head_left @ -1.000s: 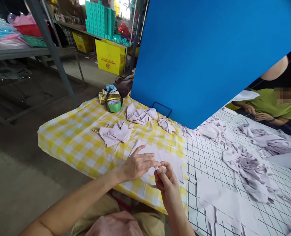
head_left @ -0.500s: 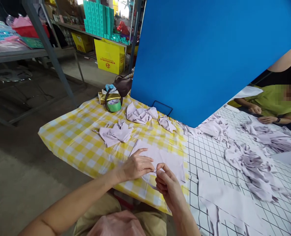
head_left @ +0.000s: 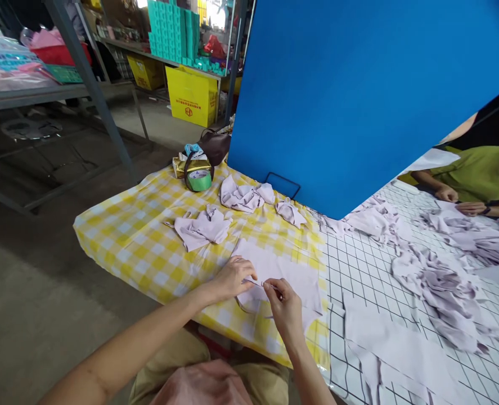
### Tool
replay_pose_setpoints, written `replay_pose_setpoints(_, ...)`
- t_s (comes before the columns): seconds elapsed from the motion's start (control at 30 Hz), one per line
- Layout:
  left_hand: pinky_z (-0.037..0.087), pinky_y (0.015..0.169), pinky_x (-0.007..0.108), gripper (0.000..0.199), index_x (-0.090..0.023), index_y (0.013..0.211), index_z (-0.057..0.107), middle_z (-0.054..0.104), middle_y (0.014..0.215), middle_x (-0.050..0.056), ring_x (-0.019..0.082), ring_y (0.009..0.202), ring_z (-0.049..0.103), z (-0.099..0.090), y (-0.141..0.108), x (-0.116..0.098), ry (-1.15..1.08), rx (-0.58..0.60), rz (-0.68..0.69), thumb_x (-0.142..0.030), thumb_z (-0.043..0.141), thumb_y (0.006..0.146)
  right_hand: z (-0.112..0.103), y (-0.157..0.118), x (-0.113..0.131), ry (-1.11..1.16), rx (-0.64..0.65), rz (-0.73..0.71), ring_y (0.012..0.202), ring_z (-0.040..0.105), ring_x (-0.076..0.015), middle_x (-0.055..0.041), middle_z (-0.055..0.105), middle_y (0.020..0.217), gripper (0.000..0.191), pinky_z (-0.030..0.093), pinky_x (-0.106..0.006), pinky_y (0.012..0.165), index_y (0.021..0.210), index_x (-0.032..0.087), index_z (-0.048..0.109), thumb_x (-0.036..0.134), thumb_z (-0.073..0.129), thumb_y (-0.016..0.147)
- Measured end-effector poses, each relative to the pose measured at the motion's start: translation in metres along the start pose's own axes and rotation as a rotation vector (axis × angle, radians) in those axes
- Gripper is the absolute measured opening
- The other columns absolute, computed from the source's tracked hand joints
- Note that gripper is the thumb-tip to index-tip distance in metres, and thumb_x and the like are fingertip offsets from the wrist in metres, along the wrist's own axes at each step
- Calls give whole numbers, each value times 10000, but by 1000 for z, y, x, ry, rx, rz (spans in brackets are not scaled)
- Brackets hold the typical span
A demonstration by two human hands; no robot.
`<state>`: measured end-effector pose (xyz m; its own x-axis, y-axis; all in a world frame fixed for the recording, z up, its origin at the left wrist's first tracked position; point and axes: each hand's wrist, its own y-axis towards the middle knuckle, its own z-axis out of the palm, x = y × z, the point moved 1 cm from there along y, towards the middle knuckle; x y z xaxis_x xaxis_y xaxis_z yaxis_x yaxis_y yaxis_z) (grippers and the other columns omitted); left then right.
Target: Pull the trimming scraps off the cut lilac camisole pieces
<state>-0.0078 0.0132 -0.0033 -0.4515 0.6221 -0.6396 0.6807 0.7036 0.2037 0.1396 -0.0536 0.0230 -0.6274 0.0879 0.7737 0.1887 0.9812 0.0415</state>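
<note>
My left hand [head_left: 235, 277] and my right hand [head_left: 283, 304] are a little apart over a flat pale lilac fabric piece [head_left: 289, 274] on the yellow checked cloth [head_left: 148, 225]. A thin strand of fabric or thread [head_left: 255, 283] runs between them, pinched in the fingertips of both. Its exact form is too small to make out. Behind my hands lie crumpled lilac pieces [head_left: 202, 228], [head_left: 247, 195] and a smaller crumpled piece [head_left: 290, 213].
A large blue board [head_left: 350, 95] rises at the back. Green tape [head_left: 199, 180] sits near a dark bag [head_left: 214, 147]. Lilac fabric heaps [head_left: 441, 281] cover the grid-patterned cloth [head_left: 337, 259] at right, where another person's hands [head_left: 464, 203] work. A metal-framed table [head_left: 17, 98] stands left.
My hands have moved apart, and the thin strand now shows stretched between them. The fingers of my left hand have curled in more. The view has shifted slightly.
</note>
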Motion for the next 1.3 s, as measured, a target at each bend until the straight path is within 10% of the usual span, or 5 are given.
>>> replay_pose_setpoints(0.23, 421, 806, 301, 89, -147, 812, 608, 599, 883, 66, 187, 887, 545, 21, 12, 18, 302, 104, 211, -161, 522, 830, 19, 18, -32, -169, 71, -10, 607, 567, -187, -57, 638, 685, 254, 407, -289, 598, 683, 187, 617, 316, 428, 794)
replay_pose_setpoints(1.3, 404, 739, 294, 99, -154, 744, 625, 601, 854, 50, 194, 928, 505, 9, 32, 20, 228, 209, 83, -188, 567, 817, 21, 39, -10, -761, 335, -213, 699, 591, -150, -62, 604, 816, 223, 313, -244, 562, 819, 161, 591, 33, 409, 828)
